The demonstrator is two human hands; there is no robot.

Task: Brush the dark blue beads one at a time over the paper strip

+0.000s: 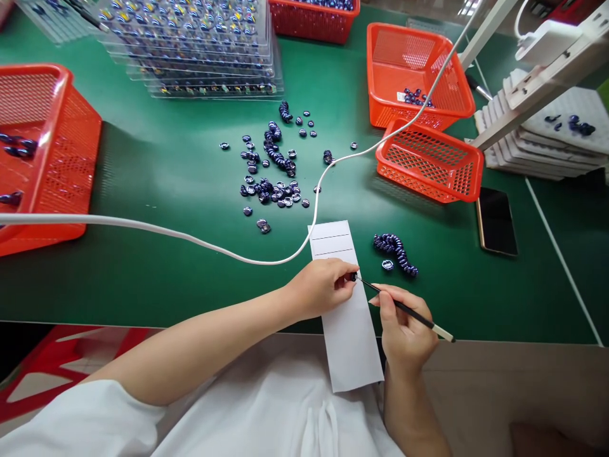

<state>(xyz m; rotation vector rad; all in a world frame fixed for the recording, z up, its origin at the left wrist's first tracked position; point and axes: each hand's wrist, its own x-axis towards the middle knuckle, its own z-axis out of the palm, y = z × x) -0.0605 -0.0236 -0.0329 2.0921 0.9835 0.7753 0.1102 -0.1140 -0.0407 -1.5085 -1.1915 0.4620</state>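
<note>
One tool (pixel 421 318) – gripped in the right hand (pixel 407 331) – lies diagonally, its pale tail at lower right, its tip pointing up-left at the dark piece (pixel 353 277) pinched in the left hand (pixel 321 289), over the paper (pixel 353 349).

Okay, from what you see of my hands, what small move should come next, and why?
Perhaps a light stroke of the tool on the dark piece: the left hand pinches the piece above the paper, and the right hand points the tool's tip at it.
</note>
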